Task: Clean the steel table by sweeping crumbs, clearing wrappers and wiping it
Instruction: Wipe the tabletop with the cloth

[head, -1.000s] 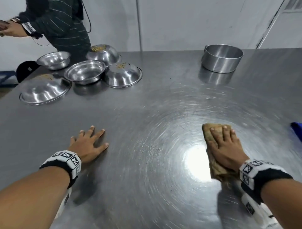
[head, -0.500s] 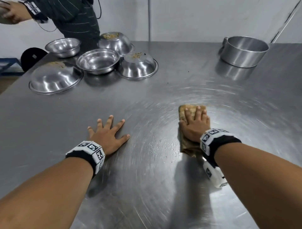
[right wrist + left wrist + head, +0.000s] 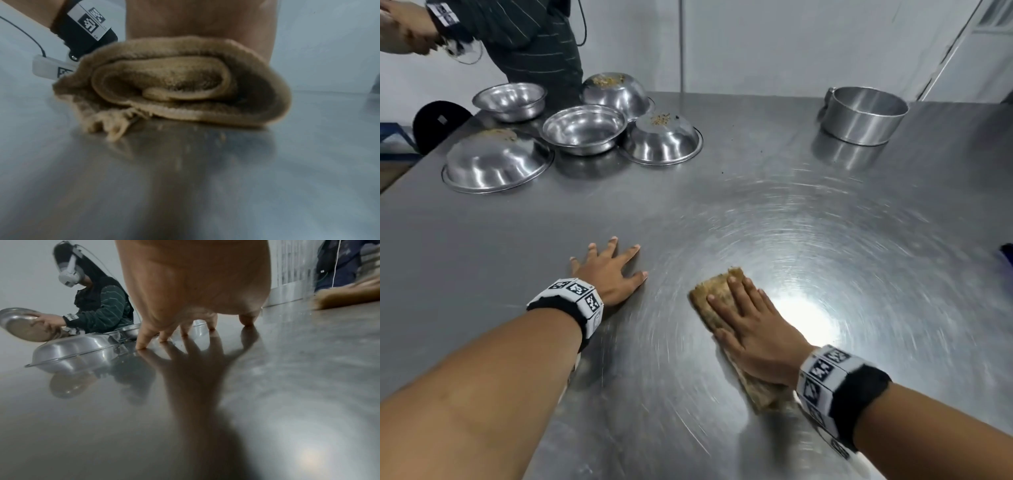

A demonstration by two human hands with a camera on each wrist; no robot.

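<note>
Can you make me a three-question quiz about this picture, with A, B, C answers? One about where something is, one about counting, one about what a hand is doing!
1. Where does the pot stand on the steel table?
A. far right
B. beside the left hand
C. on a bowl

2. How many steel bowls sit at the far left of the table?
A. two
B. five
C. eight

3. What is the right hand doing?
A. holding a pot
B. pressing flat on a brown cloth
C. resting in a fist

Answers:
1. A, the pot stands alone at the far right, away from the bowls.
2. B, the head view shows five, three of them upside down.
3. B, its straight fingers lie on the cloth, while the left hand rests spread on bare steel.
</note>
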